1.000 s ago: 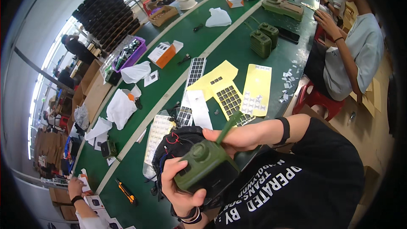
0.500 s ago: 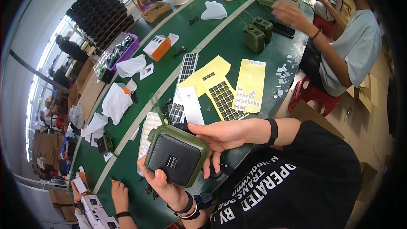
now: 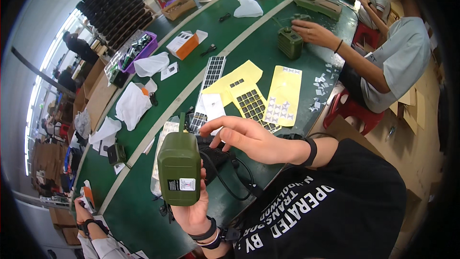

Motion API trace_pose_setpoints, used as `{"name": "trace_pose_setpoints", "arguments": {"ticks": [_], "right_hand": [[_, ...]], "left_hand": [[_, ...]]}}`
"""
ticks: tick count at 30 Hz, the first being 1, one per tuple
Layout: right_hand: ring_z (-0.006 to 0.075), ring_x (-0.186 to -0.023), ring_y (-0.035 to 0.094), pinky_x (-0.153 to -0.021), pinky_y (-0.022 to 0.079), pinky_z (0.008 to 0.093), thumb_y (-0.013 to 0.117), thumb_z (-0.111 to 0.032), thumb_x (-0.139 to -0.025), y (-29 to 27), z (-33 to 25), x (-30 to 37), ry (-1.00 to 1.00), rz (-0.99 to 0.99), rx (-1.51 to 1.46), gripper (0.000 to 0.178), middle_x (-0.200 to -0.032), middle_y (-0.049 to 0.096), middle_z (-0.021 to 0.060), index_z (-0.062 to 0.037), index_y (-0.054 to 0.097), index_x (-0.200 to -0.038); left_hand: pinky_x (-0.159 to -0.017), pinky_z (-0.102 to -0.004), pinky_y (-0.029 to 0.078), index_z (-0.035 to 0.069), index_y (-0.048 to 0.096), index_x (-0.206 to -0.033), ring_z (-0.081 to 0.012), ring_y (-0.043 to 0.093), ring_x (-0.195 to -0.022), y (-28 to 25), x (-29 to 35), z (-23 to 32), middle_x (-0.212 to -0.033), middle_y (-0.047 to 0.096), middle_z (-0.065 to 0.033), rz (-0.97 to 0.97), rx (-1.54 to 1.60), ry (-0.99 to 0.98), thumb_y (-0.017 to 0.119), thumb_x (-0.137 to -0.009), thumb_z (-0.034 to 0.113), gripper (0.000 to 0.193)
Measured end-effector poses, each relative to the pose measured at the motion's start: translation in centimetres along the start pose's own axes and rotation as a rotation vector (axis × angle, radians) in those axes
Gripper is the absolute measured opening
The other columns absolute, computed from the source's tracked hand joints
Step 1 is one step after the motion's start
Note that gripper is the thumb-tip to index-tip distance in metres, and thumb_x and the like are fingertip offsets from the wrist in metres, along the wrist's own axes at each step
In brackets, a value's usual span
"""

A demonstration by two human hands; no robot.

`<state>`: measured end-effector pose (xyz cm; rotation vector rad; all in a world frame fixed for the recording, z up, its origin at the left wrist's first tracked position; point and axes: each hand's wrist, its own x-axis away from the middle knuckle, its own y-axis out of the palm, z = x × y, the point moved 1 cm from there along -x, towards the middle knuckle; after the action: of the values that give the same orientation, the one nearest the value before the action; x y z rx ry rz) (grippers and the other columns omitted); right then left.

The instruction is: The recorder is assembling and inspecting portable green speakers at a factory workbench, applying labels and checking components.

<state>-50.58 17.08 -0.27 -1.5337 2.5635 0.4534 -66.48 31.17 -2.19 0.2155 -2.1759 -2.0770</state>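
Note:
My left hand [image 3: 194, 213] grips a green portable speaker [image 3: 178, 163] with an upright stub antenna. Its back faces up, showing a white label beside a small black one. Just right of the speaker, my right hand [image 3: 239, 136] has its fingers spread and curved, with nothing seen in them. Beneath that hand lie a dark item and a looped black cable [image 3: 247, 172], partly covered. Beyond the right hand are yellow sticker sheets [image 3: 251, 105] with black squares, a white paper [image 3: 213, 105] and a yellow sheet [image 3: 282, 86] with small printed labels.
Along the green table [image 3: 143, 201] lie white bags [image 3: 132, 108], an orange-white box [image 3: 183, 44] and a purple basket [image 3: 143, 52]. A co-worker's hand [image 3: 311, 33] is by another green speaker [image 3: 290, 42]; paper scraps [image 3: 321, 86] lie nearby. Another person's hand [image 3: 82, 211] is at lower left.
The speaker has turned from its black grille to its labelled back. My right hand has let go and opened beside it. The co-worker's hand has moved down towards the green speaker.

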Motion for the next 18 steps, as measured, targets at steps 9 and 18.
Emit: {"name": "trace_pose_setpoints", "arguments": {"ticks": [9,18], "right_hand": [[0.0188,-0.12,0.04,-0.098,0.035,0.0345,0.067,-0.027,-0.081,4.7,-1.5,0.6,0.033,-0.165,-0.065,0.076,-0.13,0.041,0.011,-0.0016,0.023,-0.137],[0.018,-0.117,0.043,-0.098,0.035,0.0326,0.07,-0.013,-0.078,6.1,-0.7,0.1,-0.018,-0.016,-0.208,0.067,-0.125,0.046,0.0107,-0.0002,0.032,-0.131]], "left_hand": [[-0.084,-0.0374,0.05,-0.003,0.039,-0.127,-0.0287,0.051,-0.109,2.7,1.0,-2.4,-0.128,0.044,-0.0168,0.213,-0.726,0.609,0.046,-0.094,0.027,0.045],[-0.092,-0.0371,0.042,0.004,0.022,-0.135,-0.0233,0.048,-0.11,2.6,1.9,-3.2,-0.128,0.041,-0.0135,0.211,-1.402,0.934,0.054,-0.09,0.032,0.063]]}}
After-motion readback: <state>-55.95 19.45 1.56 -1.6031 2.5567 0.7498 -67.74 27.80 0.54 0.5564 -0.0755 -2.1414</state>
